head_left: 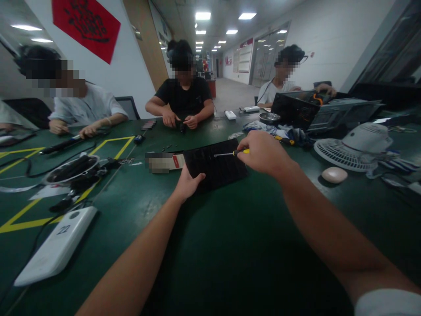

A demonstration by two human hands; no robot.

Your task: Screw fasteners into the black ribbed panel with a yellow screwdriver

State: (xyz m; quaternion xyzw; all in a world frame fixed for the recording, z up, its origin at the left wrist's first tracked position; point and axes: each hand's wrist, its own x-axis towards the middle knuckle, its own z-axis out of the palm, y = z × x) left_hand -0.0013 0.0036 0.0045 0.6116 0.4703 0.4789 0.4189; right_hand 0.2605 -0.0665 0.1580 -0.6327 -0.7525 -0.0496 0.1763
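Note:
In the head view, a flat black rectangular panel lies tilted just above or on the green table; which of the two I cannot tell. My left hand grips its left edge, thumb on top and fingers hidden beneath. A screwdriver with a yellow and black handle is closed in my right hand. Its metal shaft points left over the panel, and its tip is at or just above the dark surface. Left of the panel is a beige box with a red label, partly blurred out.
A white power bank marked 22 lies front left, near cables and a round metal-rimmed bowl. To the right are a white fan, a pale mouse, gloves and an opened computer case. Three people work across the table.

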